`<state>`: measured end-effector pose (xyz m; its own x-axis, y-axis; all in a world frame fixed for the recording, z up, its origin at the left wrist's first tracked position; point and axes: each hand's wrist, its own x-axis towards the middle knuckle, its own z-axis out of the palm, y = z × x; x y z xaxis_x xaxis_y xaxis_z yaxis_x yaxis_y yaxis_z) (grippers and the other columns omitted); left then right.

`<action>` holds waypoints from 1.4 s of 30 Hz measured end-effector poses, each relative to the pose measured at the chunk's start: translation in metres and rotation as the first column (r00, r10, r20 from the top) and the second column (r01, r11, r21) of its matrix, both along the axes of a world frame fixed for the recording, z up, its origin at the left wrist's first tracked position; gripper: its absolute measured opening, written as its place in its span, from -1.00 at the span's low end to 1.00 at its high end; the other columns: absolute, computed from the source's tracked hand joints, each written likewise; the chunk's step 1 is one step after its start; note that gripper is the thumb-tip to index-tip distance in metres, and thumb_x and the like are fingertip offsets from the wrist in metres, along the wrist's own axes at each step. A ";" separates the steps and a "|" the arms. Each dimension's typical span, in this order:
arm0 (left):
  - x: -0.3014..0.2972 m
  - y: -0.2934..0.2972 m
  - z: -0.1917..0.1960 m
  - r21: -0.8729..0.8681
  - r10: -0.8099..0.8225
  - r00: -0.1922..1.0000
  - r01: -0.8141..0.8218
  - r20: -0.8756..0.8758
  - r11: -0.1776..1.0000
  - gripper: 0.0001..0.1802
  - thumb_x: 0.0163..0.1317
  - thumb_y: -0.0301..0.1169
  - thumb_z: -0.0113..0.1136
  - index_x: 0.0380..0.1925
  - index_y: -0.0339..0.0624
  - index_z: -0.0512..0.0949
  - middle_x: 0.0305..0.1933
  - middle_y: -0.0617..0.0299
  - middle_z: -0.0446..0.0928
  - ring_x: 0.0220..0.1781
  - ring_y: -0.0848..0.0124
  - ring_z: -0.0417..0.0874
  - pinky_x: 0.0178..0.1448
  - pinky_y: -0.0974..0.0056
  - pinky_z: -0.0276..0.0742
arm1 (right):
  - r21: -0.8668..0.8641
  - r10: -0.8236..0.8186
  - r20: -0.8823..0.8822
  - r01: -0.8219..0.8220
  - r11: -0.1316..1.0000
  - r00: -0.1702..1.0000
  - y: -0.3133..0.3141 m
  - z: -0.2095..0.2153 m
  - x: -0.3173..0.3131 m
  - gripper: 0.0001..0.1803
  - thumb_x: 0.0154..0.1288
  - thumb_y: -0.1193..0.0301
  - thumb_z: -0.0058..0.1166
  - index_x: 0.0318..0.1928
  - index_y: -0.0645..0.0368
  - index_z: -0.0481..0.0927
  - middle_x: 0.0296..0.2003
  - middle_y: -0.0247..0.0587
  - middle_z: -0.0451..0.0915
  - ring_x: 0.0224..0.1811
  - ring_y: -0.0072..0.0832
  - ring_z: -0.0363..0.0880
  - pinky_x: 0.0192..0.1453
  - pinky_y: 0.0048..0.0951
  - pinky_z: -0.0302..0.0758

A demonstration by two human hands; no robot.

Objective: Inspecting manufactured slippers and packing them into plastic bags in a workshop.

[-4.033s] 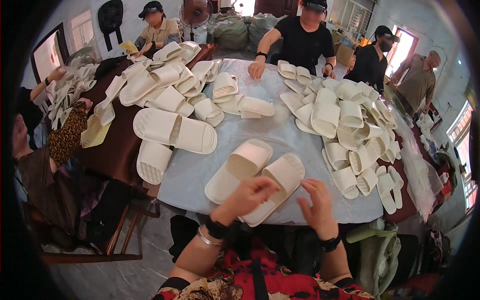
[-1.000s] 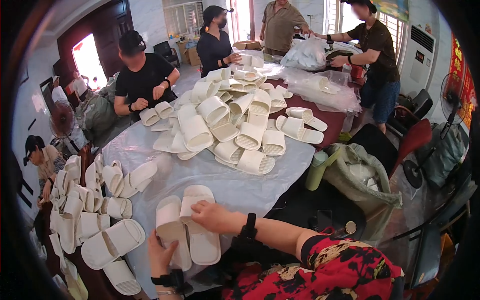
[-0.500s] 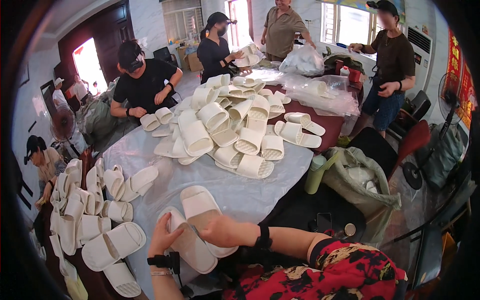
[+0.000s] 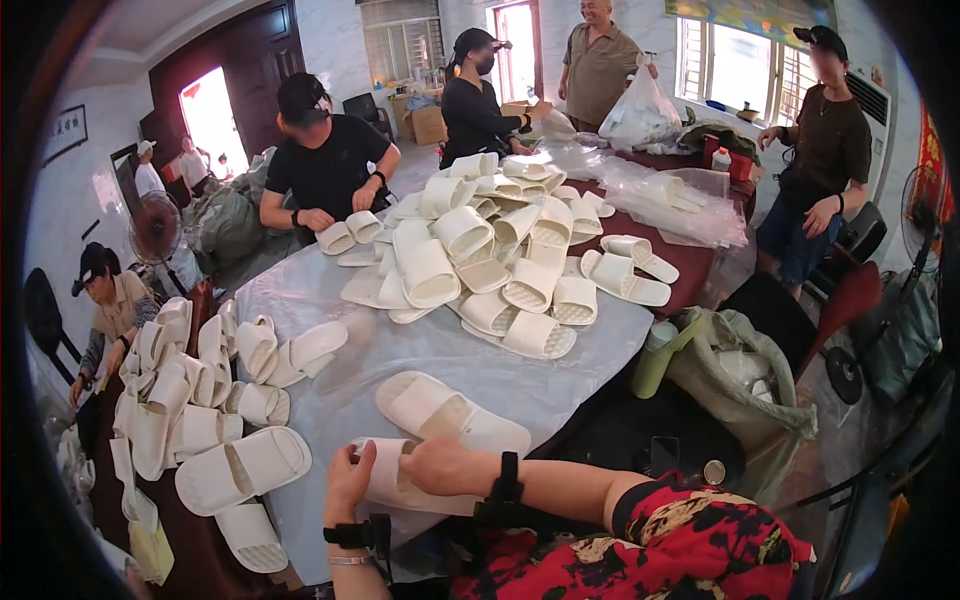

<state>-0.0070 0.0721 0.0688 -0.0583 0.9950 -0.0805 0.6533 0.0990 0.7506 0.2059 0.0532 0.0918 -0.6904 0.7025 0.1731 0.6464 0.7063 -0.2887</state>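
Note:
Both my hands rest on one white slipper lying at the near edge of the grey table cover. My left hand grips the slipper's left end. My right hand lies across its middle, fingers curled over it. A second white slipper lies flat just beyond, touching or almost touching the first. Black bands sit on both my wrists.
A big heap of white slippers fills the table's middle; more stacks stand at the left. Several people work around the table. A green bottle and an olive bag are at the right edge, a fan at far left.
One slipper that was in my hands now lies flat on the table. Both hands have come down to the near edge onto the other slipper.

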 end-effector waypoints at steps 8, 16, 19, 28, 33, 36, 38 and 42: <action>-0.008 -0.007 0.001 -0.230 0.028 0.870 0.099 0.492 0.968 -0.61 0.32 -0.21 0.05 -0.06 -0.32 0.51 -0.39 0.31 0.51 -0.41 0.53 0.46 -0.33 0.38 0.40 | 0.035 -0.077 -0.102 0.081 0.996 0.992 0.010 -0.040 -0.004 -0.81 0.16 0.37 -0.04 -0.46 0.20 0.55 -0.59 0.00 0.57 -0.52 -0.10 0.62 -0.47 -0.10 0.51; -0.015 -0.005 -0.004 -0.201 -0.125 0.888 0.234 0.442 0.951 -0.66 0.30 -0.25 0.06 -0.02 -0.24 0.47 -0.22 0.30 0.53 -0.29 0.50 0.52 -0.24 0.36 0.45 | 0.063 -0.098 -0.293 0.122 0.991 0.951 0.012 -0.051 -0.012 -0.82 0.16 0.32 0.00 -0.45 0.15 0.56 -0.59 0.02 0.56 -0.53 -0.07 0.60 -0.42 -0.09 0.52; -0.008 -0.011 0.012 -0.240 -0.041 0.871 0.180 0.490 0.954 -0.66 0.27 -0.32 0.08 -0.01 -0.27 0.46 -0.20 0.28 0.54 -0.27 0.50 0.53 -0.23 0.38 0.45 | 0.093 0.007 -0.265 0.018 0.996 0.964 0.016 -0.053 0.002 -0.83 0.17 0.34 0.02 -0.35 0.18 0.55 -0.60 0.02 0.54 -0.56 -0.06 0.58 -0.47 -0.10 0.50; -0.010 -0.015 -0.008 0.136 -0.134 0.938 0.094 0.319 0.986 -0.77 0.02 -0.63 0.05 -0.28 -0.37 0.58 -0.31 0.11 0.64 -0.33 0.35 0.63 -0.22 0.29 0.52 | -0.031 0.335 -0.344 -0.367 0.930 0.877 -0.042 0.020 0.026 -0.76 0.14 0.50 -0.05 -0.15 0.23 0.50 -0.42 0.07 0.56 -0.30 -0.02 0.59 -0.24 -0.14 0.53; -0.008 -0.015 -0.018 0.436 -0.054 0.979 0.138 -0.198 0.890 -0.79 -0.04 -0.60 0.08 -0.36 -0.32 0.61 -0.36 -0.04 0.60 -0.35 0.09 0.62 -0.21 0.15 0.51 | 0.039 0.445 -0.500 -0.494 0.869 0.743 -0.051 0.016 0.018 -0.83 0.14 0.51 -0.05 -0.22 0.26 0.46 -0.28 0.11 0.53 -0.11 0.00 0.52 -0.09 -0.16 0.49; -0.013 -0.016 -0.018 0.473 -0.026 0.952 0.175 -0.305 0.864 -0.82 -0.05 -0.55 0.14 -0.39 -0.30 0.61 -0.39 -0.05 0.58 -0.34 0.02 0.60 -0.19 0.10 0.50 | 0.044 0.447 -0.481 -0.488 0.872 0.755 -0.044 0.012 0.016 -0.86 0.14 0.51 -0.02 -0.27 0.27 0.44 -0.24 0.09 0.52 -0.09 -0.01 0.49 -0.06 -0.17 0.47; -0.016 -0.019 -0.015 0.438 -0.021 0.948 0.166 -0.317 0.884 -0.83 -0.05 -0.53 0.15 -0.41 -0.30 0.61 -0.40 -0.03 0.58 -0.33 0.02 0.59 -0.18 0.09 0.50 | -0.014 0.444 -0.459 -0.506 0.862 0.769 -0.046 0.018 0.020 -0.87 0.14 0.50 0.01 -0.28 0.26 0.43 -0.23 0.08 0.52 -0.08 -0.03 0.49 -0.06 -0.17 0.47; -0.015 -0.031 -0.009 0.378 0.042 0.919 0.119 -0.392 0.918 -0.87 -0.01 -0.43 0.20 -0.46 -0.24 0.63 -0.41 -0.03 0.57 -0.29 0.02 0.59 -0.18 0.07 0.48 | 0.203 0.426 -0.529 -0.378 0.903 0.734 -0.041 0.038 0.023 -0.89 0.13 0.52 0.04 -0.32 0.26 0.45 -0.26 -0.02 0.52 -0.13 -0.11 0.50 -0.10 -0.19 0.48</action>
<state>-0.0224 0.0415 0.0598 0.0347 0.9430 0.3311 0.8941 -0.1773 0.4113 0.2289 0.0126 0.1296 -0.6745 0.3493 0.6504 0.0452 0.8989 -0.4359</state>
